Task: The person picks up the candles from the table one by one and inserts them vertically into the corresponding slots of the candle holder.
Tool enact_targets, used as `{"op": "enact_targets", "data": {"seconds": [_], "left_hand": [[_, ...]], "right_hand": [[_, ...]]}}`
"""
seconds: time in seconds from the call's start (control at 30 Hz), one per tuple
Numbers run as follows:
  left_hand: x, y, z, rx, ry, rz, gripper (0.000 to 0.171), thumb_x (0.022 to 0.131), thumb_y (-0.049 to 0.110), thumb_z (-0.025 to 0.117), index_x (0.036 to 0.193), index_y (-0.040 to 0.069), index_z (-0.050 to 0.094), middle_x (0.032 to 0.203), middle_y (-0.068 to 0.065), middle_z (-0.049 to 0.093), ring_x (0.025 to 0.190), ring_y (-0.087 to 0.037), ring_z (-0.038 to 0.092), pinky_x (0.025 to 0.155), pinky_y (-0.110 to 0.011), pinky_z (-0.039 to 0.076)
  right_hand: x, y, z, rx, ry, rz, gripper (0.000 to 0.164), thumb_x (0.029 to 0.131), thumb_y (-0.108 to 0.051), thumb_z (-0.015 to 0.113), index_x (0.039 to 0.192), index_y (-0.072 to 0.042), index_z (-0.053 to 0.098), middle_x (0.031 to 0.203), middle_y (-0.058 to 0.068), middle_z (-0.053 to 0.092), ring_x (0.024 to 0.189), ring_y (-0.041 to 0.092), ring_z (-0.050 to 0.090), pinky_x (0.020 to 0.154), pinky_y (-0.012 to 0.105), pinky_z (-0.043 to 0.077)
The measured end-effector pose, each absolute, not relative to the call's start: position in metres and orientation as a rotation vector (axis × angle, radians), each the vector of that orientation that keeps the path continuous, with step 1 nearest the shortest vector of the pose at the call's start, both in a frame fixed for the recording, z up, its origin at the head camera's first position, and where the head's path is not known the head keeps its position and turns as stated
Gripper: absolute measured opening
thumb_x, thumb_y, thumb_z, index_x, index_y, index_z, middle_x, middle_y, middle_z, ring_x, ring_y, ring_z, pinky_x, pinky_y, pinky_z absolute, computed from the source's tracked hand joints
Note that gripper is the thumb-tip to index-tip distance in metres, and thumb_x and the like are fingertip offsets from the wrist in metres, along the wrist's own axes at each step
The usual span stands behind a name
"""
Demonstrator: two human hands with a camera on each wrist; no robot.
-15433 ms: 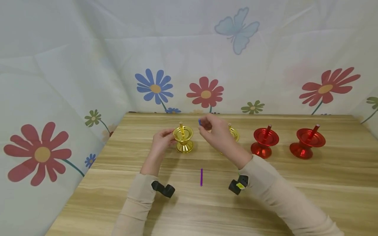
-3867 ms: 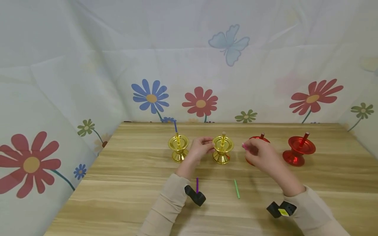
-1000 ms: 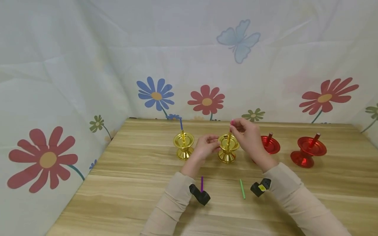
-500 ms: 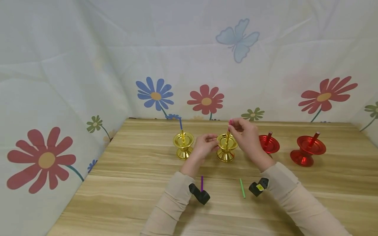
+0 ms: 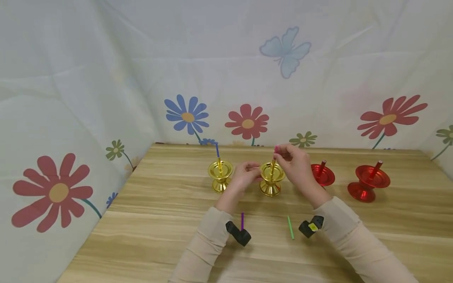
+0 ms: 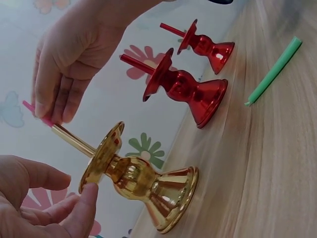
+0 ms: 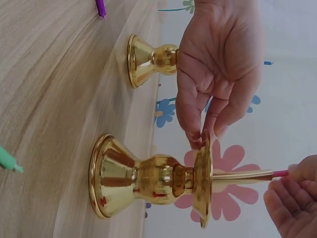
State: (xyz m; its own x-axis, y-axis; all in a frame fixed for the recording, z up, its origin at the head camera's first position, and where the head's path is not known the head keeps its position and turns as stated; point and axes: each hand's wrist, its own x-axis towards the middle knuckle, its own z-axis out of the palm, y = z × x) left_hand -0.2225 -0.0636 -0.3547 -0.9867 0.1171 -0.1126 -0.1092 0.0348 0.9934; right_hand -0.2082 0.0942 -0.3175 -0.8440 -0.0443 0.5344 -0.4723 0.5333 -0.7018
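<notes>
My left hand (image 5: 244, 177) pinches the dish rim of the right-hand gold candle holder (image 5: 270, 186), which stands upright on the table. From above, my right hand (image 5: 297, 163) pinches a thin pink candle (image 6: 29, 105) between thumb and fingertips. The candle's lower end is at the mouth of the holder's gold tube (image 7: 242, 177), in line with it. To the left, a second gold candle holder (image 5: 220, 184) bears a blue candle (image 5: 217, 150) upright in its tube.
Two red candle holders (image 5: 373, 177) stand at the right, one partly behind my right hand. On the wooden table (image 5: 141, 236) in front lie a purple candle (image 5: 242, 220), partly hidden by the left wrist camera, and a green candle (image 5: 290, 227). A flowered cloth hangs behind.
Earlier my right hand held the blue candle, which now stands in the left gold holder. My left hand has shifted to the right gold holder, and the pink candle has come over its tube.
</notes>
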Motion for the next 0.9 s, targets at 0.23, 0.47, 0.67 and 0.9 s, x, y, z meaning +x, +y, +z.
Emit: {"op": "enact_targets", "data": {"seconds": [0.23, 0.47, 0.67, 0.9], "left_hand": [[-0.217, -0.067, -0.347, -0.012, 2.19, 2.036, 0.032, 0.093, 0.002, 0.053, 0.121, -0.013, 0.051, 0.101, -0.017, 0.056, 0.084, -0.023, 0.059, 0.088, -0.04, 0.054], [-0.212, -0.073, -0.338, -0.023, 2.285, 1.983, 0.03, 0.093, 0.006, 0.055, 0.119, -0.01, 0.053, 0.097, -0.014, 0.056, 0.089, -0.029, 0.061, 0.079, -0.031, 0.057], [-0.202, -0.073, -0.328, 0.019, 2.373, 1.899, 0.028, 0.092, 0.009, 0.057, 0.116, -0.007, 0.056, 0.099, -0.015, 0.058, 0.083, -0.021, 0.058, 0.079, -0.033, 0.057], [-0.188, -0.071, -0.317, 0.124, 2.511, 1.774, 0.023, 0.091, 0.013, 0.06, 0.108, -0.003, 0.061, 0.1, -0.016, 0.061, 0.086, -0.028, 0.063, 0.072, -0.029, 0.057]], "right_hand": [[-0.193, 0.102, -0.311, 0.329, -2.34, 1.302, 0.023, 0.088, -0.001, 0.063, 0.109, 0.007, 0.061, 0.104, 0.022, 0.066, 0.093, 0.031, 0.064, 0.084, 0.044, 0.055], [-0.174, 0.117, -0.302, 0.278, -2.353, 1.292, 0.021, 0.089, -0.002, 0.062, 0.109, 0.005, 0.062, 0.102, 0.021, 0.066, 0.092, 0.031, 0.063, 0.077, 0.013, 0.05], [-0.162, 0.135, -0.3, 0.188, -2.377, 1.313, 0.022, 0.089, -0.005, 0.063, 0.109, 0.006, 0.062, 0.102, 0.021, 0.066, 0.086, 0.012, 0.061, 0.07, 0.0, 0.04], [-0.148, 0.159, -0.295, 0.045, -2.439, 1.285, 0.03, 0.09, -0.013, 0.064, 0.115, 0.003, 0.062, 0.104, 0.022, 0.066, 0.092, 0.028, 0.062, 0.067, 0.0, 0.04]]}}
